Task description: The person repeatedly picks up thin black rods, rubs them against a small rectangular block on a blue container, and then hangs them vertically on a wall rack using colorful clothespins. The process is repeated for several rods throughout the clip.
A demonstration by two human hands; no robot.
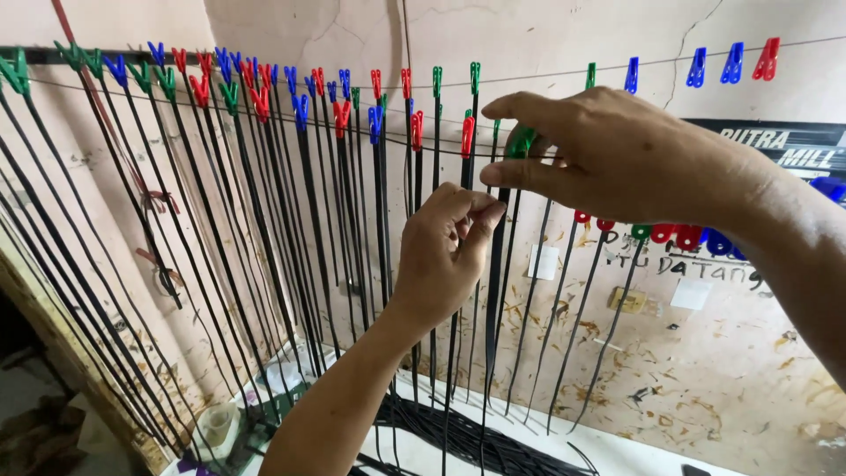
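Stained wall behind, strung lines crowded with hanging strips: right hand [617, 159] squeezes a green peg [520, 143] at the wire, left hand [445, 251] pinches the black strip [493, 291] below it, which could drop if either pinch loosens.

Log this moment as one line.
right hand: pinching green clothespin on wire line | left hand: holding black strip below it | other strips: hanging clipped
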